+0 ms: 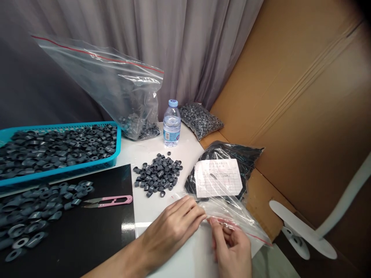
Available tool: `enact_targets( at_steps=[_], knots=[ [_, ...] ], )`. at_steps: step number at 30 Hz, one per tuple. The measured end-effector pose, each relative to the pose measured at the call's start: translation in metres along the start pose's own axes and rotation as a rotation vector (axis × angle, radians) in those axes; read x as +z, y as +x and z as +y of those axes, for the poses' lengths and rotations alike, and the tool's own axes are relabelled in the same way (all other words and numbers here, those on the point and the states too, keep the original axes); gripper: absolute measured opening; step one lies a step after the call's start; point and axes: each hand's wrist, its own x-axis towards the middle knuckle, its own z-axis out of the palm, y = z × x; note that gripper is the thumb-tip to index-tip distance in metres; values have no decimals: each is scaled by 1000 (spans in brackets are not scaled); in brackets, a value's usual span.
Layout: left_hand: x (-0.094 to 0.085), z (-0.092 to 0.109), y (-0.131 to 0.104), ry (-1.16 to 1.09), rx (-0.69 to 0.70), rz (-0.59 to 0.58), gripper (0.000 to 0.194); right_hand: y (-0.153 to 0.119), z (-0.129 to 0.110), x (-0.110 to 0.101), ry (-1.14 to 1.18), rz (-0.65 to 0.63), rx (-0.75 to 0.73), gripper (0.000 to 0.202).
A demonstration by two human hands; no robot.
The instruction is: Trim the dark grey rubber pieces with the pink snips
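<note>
At the table's front right, my left hand [178, 222] and my right hand [232, 247] pinch the red-striped zip edge of a clear plastic bag [240, 212], close beside each other. Beyond my hands lies a bag of black pieces [249, 158], with a white printed paper slip [218, 178] on it. Whether the slip is inside or on top of plastic is hard to tell. A loose pile of small grey rings [159, 173] sits on the white table [188, 143], to the left of that bag.
A turquoise basket [118, 148] of grey rings stands left. Pink thread snips [116, 200] and more rings lie on a black board [87, 235]. Behind are an upright zip bag [136, 100], a water bottle [172, 125], a filled bag [201, 119] and cardboard [304, 108] at right.
</note>
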Motion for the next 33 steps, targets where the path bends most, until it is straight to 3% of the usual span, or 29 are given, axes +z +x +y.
enact_targets(
  at_steps=[6,14,19,23,28,33],
  knots=[
    [8,-1,-5,149,78,39,12,1,10,0,-72,3,-10,50],
    [6,0,-3,85,25,50,16,0,6,0,-60,-34,-6,47],
    [5,-2,-6,45,-14,-26,21,3,3,-7,-181,-65,-124,47],
    [1,-2,-6,6,-40,-92,28,4,0,-9,-182,-52,-128,49],
    [0,-1,-1,4,-15,-31,24,5,-2,-8,-81,-89,-151,46],
    [8,1,1,128,61,21,16,4,3,-6,-188,-63,-149,48]
  ],
)
